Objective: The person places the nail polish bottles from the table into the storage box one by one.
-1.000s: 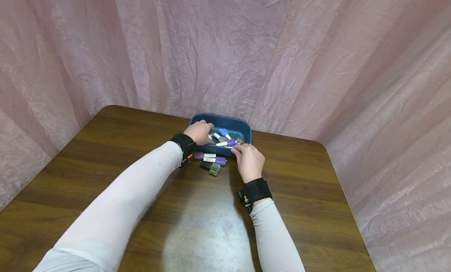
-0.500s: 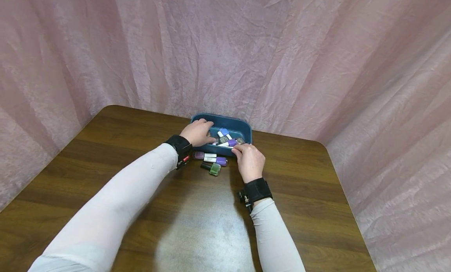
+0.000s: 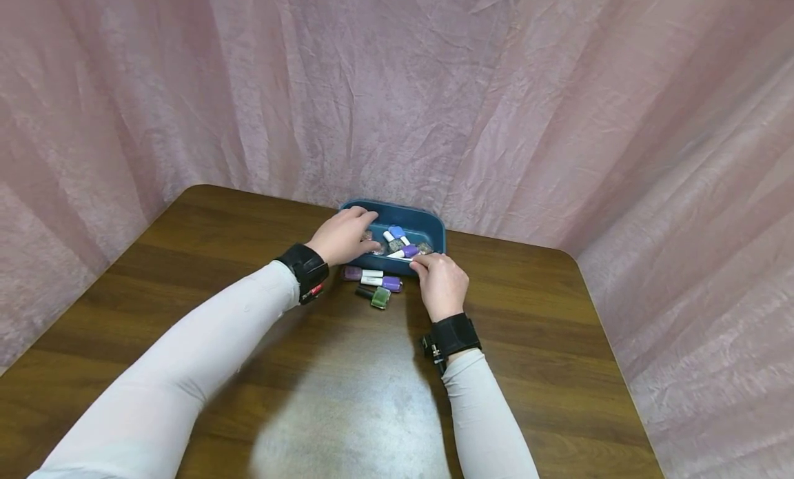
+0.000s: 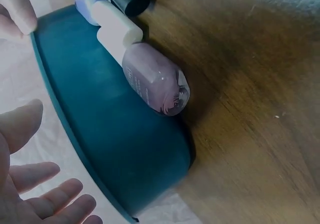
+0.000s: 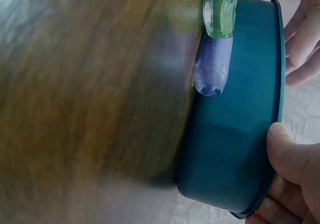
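A teal plastic bin (image 3: 428,223) stands at the back of the table with several nail polish bottles inside, among them a purple one (image 3: 411,251) and a blue one (image 3: 397,231). Over its left end is my left hand (image 3: 343,234); in the left wrist view its fingers (image 4: 55,199) are spread apart with nothing between them. My right hand (image 3: 442,279) pinches the bin's front right rim, thumb on the outer wall and fingers over the inside. Before the bin lie a green polish bottle (image 3: 380,298), a purple one with a white cap (image 3: 392,284) and a mauve one (image 3: 352,273).
The brown wooden table (image 3: 515,341) extends to both sides and toward me. A pink curtain (image 3: 397,107) hangs close behind the bin and along the sides.
My left hand has drawn back slightly left, with its fingers spreading, and a bottle inside the bin has shifted a little. My right hand keeps its hold on the rim.
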{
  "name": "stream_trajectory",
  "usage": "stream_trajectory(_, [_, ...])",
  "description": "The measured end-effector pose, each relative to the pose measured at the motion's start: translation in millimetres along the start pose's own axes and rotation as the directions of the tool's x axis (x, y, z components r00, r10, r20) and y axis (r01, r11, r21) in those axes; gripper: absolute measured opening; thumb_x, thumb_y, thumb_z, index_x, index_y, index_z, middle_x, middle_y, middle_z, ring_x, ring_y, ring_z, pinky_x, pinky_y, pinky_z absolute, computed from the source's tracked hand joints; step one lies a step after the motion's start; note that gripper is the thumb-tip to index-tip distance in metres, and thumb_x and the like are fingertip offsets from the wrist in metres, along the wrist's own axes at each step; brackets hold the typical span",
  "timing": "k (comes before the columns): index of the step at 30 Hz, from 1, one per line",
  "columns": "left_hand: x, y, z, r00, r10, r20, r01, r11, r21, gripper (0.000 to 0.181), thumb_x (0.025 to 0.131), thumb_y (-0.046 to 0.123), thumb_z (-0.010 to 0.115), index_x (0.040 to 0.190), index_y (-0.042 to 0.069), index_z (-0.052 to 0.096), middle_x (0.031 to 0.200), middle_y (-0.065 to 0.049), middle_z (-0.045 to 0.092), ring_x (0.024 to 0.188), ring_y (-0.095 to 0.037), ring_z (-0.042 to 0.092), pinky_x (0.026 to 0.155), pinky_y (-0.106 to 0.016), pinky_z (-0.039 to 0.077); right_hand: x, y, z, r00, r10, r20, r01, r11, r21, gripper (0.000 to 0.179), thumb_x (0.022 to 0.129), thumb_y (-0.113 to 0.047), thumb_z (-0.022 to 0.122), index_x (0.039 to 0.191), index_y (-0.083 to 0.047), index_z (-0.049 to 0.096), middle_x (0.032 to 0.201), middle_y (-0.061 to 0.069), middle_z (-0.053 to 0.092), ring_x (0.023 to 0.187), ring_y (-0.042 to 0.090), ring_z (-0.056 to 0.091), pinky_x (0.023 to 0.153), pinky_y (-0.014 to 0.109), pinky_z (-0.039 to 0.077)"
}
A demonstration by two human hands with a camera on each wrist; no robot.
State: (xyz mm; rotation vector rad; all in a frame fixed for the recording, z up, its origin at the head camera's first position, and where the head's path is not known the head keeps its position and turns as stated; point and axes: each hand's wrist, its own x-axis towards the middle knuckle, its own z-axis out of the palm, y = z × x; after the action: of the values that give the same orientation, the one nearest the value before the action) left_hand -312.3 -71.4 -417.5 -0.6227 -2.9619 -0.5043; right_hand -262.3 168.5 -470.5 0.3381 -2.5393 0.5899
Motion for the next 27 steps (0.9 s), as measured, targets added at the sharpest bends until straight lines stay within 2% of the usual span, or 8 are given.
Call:
stream_trajectory(5, [-14.3,5.1,-5.6,0.995,0.071,-0.064,-0.07,0.997,0.02,0.072,0.104,0.036,0.08,0.161,0.0,0.053,0.155,-0.023,0.058,0.144,-0.038,0.056,0.123,-0.052,0.045,0.1,-0.3,-0.4,1.0,0.001,0.004,-0.001,1.0,-0.002,0.015,0.099,-0.028,0.085,0.107,-0.017,0.09,0.099,0.003,0.083,0.094,0.027,0.078,0.07,0.049,0.061])
stream_trajectory(12, [-26.9,10.5,-9.1,0.977,0.164,-0.133,-0.16,0.986,0.044,0.068,0.102,0.032,0.084,0.156,-0.001,0.058,0.149,-0.022,0.063,0.138,-0.038,0.061,0.119,-0.052,0.05,0.1,-0.2,0.0,1.0,-0.001,-0.006,0.001,1.0,-0.012,0.013,0.098,-0.028,0.086,0.106,-0.018,0.09,0.098,0.002,0.083,0.093,0.026,0.078,0.07,0.048,0.061])
stream_trajectory(21, [-43.2,18.5,-11.8,0.972,0.196,-0.129,-0.189,0.98,0.065,0.069,0.103,0.034,0.083,0.157,0.001,0.058,0.15,-0.021,0.062,0.139,-0.037,0.06,0.119,-0.05,0.049,0.5,-1.3,-1.2,1.0,0.019,0.017,-0.019,1.0,-0.005,0.015,0.099,-0.028,0.085,0.108,-0.018,0.09,0.1,0.003,0.083,0.095,0.027,0.078,0.071,0.049,0.061])
stream_trajectory(27, [-52.5,21.1,-9.0,0.959,0.243,-0.144,-0.234,0.969,0.076,0.067,0.102,0.032,0.084,0.155,-0.001,0.06,0.147,-0.022,0.064,0.137,-0.038,0.061,0.118,-0.05,0.051,0.2,-1.2,-0.7,1.0,0.004,0.002,-0.004,1.0,-0.005,0.014,0.098,-0.028,0.085,0.107,-0.017,0.09,0.099,0.003,0.083,0.094,0.027,0.077,0.07,0.05,0.061])
